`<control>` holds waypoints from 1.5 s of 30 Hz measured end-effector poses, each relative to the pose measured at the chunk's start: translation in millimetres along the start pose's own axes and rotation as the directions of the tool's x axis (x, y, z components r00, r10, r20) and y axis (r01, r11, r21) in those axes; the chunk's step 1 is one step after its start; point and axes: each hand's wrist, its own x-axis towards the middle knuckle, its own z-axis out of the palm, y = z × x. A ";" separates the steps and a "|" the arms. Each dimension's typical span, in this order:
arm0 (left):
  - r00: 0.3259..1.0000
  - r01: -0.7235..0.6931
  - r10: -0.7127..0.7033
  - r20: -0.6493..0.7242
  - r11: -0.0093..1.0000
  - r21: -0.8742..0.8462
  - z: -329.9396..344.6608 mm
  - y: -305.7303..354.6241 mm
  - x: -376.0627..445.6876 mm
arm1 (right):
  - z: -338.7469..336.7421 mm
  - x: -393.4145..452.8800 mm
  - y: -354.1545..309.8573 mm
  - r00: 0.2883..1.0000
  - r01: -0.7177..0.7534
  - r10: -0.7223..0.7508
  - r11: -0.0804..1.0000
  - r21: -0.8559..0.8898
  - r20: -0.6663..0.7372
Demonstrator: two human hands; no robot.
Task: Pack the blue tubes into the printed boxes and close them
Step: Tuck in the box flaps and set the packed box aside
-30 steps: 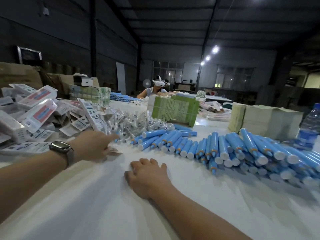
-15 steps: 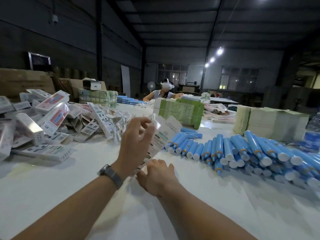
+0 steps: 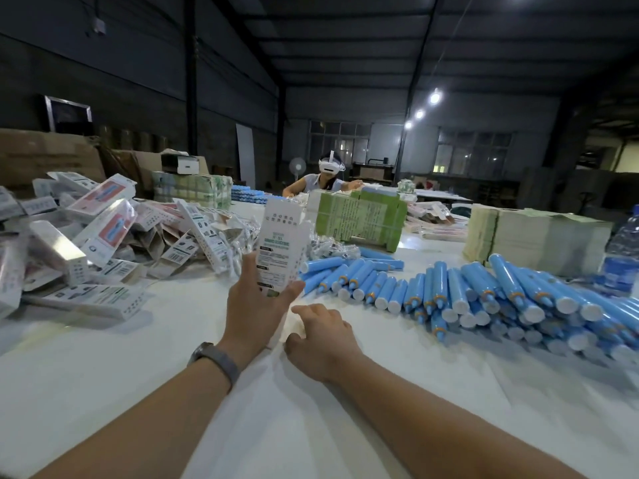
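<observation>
Gripping a printed box, left hand; lettering unreadable.

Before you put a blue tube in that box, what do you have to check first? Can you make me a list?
1. Box in hand: ok. The left hand holds a printed box upright.
2. Box top open: cannot tell. A flap seems to stick up, but the opening faces away.
3. Box bottom closed: cannot tell. The hand hides it.
4. Free hand for a tube: ok. The right hand rests on the table, holding nothing.
5. Tubes nearby: ok. The pile of blue tubes lies just to the right hand's side.
6. Tube caps on: ok for the ones facing the camera; the rest cannot be seen.
</observation>
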 end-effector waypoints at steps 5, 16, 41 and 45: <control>0.994 0.024 -0.004 0.111 0.983 -0.179 4.5 3.5 -4.2 | -38.5 34.4 37.0 0.978 -0.128 0.097 0.977 -0.169 -0.183; 0.898 0.268 -0.054 0.437 0.854 -0.446 2.8 16.5 -2.6 | -52.5 85.6 97.0 0.968 -0.158 0.021 0.827 -0.539 -0.251; 0.879 0.218 0.016 0.477 0.876 -0.430 10.8 7.1 -11.1 | -193.6 14.2 -55.5 0.607 0.683 -0.065 0.553 0.478 -0.792; 0.891 0.200 -0.003 0.454 0.900 -0.387 7.5 9.0 -11.8 | -183.2 15.0 -66.1 0.583 0.629 -0.165 0.712 0.313 -0.796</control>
